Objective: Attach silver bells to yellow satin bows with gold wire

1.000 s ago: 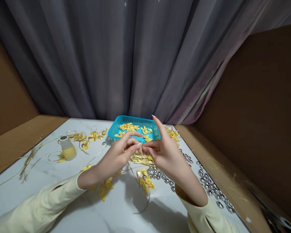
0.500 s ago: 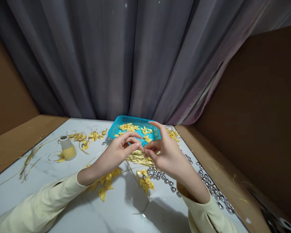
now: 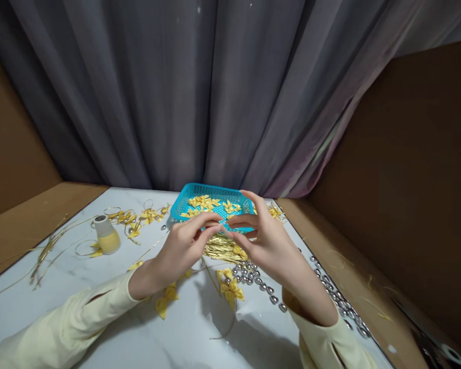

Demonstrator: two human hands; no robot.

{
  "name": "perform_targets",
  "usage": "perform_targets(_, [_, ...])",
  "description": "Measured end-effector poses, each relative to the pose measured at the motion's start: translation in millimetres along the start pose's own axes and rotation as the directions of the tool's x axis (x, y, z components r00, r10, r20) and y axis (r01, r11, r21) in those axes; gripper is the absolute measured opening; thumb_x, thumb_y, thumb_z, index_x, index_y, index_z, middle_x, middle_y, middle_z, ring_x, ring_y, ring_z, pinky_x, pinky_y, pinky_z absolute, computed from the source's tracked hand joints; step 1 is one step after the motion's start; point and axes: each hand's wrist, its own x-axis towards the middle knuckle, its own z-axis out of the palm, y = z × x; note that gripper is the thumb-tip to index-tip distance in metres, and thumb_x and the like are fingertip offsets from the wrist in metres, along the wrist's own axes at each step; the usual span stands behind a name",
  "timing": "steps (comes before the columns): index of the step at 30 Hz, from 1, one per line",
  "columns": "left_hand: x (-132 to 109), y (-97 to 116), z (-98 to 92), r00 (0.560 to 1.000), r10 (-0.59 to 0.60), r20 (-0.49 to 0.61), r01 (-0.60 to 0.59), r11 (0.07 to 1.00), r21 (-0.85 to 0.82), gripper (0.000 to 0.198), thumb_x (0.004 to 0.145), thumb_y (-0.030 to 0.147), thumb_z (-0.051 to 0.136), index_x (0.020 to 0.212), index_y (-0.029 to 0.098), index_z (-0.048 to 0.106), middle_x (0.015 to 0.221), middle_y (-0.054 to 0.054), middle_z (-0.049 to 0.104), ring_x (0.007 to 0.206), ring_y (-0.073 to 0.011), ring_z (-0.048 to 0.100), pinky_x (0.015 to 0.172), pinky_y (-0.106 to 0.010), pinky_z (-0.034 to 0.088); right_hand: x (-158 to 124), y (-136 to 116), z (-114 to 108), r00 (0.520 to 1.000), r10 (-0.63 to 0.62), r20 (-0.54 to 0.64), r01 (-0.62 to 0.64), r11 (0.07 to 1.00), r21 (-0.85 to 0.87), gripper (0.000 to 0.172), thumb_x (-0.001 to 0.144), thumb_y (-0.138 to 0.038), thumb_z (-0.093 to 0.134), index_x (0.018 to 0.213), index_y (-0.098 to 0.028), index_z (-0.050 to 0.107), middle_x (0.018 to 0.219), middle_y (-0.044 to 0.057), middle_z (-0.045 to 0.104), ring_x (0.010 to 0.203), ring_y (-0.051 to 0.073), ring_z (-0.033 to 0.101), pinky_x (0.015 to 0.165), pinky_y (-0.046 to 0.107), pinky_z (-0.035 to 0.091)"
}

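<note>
My left hand point(image 3: 184, 243) and my right hand point(image 3: 267, 243) meet at the fingertips above the middle of the table, each in a pinch. What lies between the fingertips is too small to make out. Just behind them stands a blue basket point(image 3: 175, 207) with yellow bows point(image 3: 203, 202) inside. Below the hands lies a bundle of gold wire strips point(image 3: 219, 248). Nearer to me, a yellow bow piece with a thin wire point(image 3: 231, 289) rests on the white table point(image 3: 138, 346). Silver beads point(image 3: 253, 275) are scattered beside it, under my right forearm.
A grey and yellow vase-like pot point(image 3: 108, 236) stands at the left, near loose gold wires point(image 3: 48, 251). Finished-looking bow strands point(image 3: 148, 215) lie behind it. More beads point(image 3: 341, 302) line the right edge. A grey curtain point(image 3: 176, 102) hangs behind.
My left hand has shifted slightly, with its fingers closer together. The right hand has turned a little, and its fingertips now meet the left ones more closely.
</note>
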Motion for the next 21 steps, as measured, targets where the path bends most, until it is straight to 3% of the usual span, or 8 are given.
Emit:
perform_targets(5, [-2.6, -1.9, 0.6, 1.0, -0.007, 0.002, 0.007, 1.0, -0.028, 0.006, 0.088, 0.017, 0.054, 0.092, 0.018, 0.058, 0.08, 0.0, 0.07, 0.07, -0.013, 0.069, 0.056, -0.019, 0.05, 3.1, 3.1, 5.7, 0.999, -0.031, 0.044, 0.032, 0.999, -0.035, 0.064, 0.079, -0.014, 0.055, 0.136, -0.012, 0.025, 0.085, 0.007, 0.068, 0.07, 0.016, 0.064, 0.059, 0.027, 0.049])
perform_targets(14, [-4.0, -0.8, 1.0, 0.999, 0.042, 0.023, -0.044, 0.994, 0.096, 0.006, 0.091, 0.018, 0.049, 0.092, 0.02, 0.055, 0.084, -0.002, 0.068, 0.074, -0.0143, 0.066, 0.066, -0.025, 0.051, 2.6, 2.6, 5.5, 0.997, -0.081, 0.01, 0.082, 0.978, -0.19, 0.044, 0.076, -0.01, 0.05, 0.12, -0.013, 0.05, 0.076, 0.001, 0.066, 0.055, 0.011, 0.054, 0.054, 0.025, 0.042])
perform_targets(18, [-4.6, -0.2, 0.5, 1.0, 0.004, -0.002, -0.004, 0.999, 0.044, 0.006, 0.09, 0.018, 0.05, 0.095, 0.019, 0.053, 0.087, -0.003, 0.068, 0.076, -0.0142, 0.067, 0.064, -0.023, 0.052, 4.5, -0.7, 5.3, 0.999, -0.019, -0.029, 0.013, 0.981, -0.193, 0.043, 0.074, -0.018, 0.057, 0.117, -0.012, 0.056, 0.093, 0.007, 0.067, 0.071, 0.015, 0.059, 0.058, 0.026, 0.045])
perform_targets(21, [-5.4, -0.1, 0.2, 1.0, 0.002, -0.004, -0.002, 0.999, 0.034, 0.007, 0.09, 0.017, 0.05, 0.095, 0.019, 0.052, 0.086, -0.002, 0.067, 0.074, -0.0133, 0.066, 0.064, -0.023, 0.051, 7.1, -1.9, 5.7, 0.999, -0.001, 0.054, 0.007, 0.993, -0.119, 0.027, 0.078, -0.017, 0.056, 0.102, -0.013, 0.065, 0.107, 0.01, 0.066, 0.089, 0.018, 0.062, 0.064, 0.026, 0.048])
